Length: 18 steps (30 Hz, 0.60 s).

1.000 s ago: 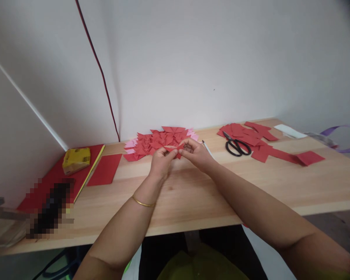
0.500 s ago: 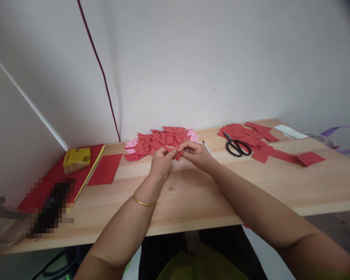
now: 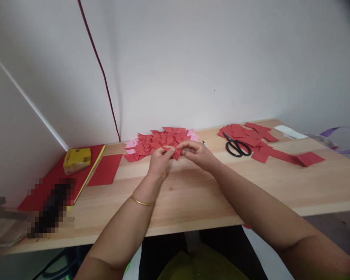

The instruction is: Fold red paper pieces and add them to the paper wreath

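Between my hands, above the wooden table, is a small piece of folded red paper point(image 3: 176, 154). My left hand point(image 3: 159, 160) pinches its left side between thumb and fingers. On the other side, my right hand point(image 3: 197, 154) has its thumb and forefinger closed at the paper's upper right edge. Parts of the paper are hidden by my fingers. Just behind lies a heap of folded red paper pieces point(image 3: 160, 139), with pink folded pieces point(image 3: 194, 135) showing at its ends. A white pen point(image 3: 205, 145) lies partly behind my right hand.
To the right, black-handled scissors point(image 3: 237, 147) rest against a spread of red paper pieces point(image 3: 241, 134), near a white strip point(image 3: 290, 132). Leftward lie a red sheet point(image 3: 106, 170) and a yellow packet point(image 3: 78, 159) on larger red paper. The wall point(image 3: 175, 70) bounds the table's back.
The folded red paper has turned a little, so more of its pointed front shows. My left thumb has shifted slightly left and up, and my fingers have moved slightly apart.
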Motion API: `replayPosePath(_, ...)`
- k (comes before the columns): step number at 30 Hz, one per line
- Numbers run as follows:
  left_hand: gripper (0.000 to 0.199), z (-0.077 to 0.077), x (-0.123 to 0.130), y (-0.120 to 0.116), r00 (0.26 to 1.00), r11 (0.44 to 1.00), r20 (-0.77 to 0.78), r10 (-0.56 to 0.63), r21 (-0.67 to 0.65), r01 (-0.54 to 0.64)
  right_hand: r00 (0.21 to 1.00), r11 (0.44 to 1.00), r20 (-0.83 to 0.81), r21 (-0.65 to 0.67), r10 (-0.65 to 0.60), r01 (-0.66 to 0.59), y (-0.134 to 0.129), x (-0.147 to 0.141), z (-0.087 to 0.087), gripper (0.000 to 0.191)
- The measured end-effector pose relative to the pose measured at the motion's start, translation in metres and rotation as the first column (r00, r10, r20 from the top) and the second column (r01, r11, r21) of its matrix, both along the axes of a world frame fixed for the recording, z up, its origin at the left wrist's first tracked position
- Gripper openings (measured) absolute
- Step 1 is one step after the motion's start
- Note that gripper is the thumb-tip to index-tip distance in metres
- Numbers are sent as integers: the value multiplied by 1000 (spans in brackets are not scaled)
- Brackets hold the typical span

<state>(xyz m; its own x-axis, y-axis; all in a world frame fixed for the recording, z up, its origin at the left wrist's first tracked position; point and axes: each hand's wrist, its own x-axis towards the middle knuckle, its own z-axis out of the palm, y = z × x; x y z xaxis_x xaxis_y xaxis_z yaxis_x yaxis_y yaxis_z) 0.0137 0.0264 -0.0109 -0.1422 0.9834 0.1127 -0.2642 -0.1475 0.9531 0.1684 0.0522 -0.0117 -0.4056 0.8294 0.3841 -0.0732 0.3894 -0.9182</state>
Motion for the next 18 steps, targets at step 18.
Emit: replayPosePath(18,14,3,-3,-2,969,994,-245,-31,92,55,929,938,300,329,-218,114,-1,2,0,18)
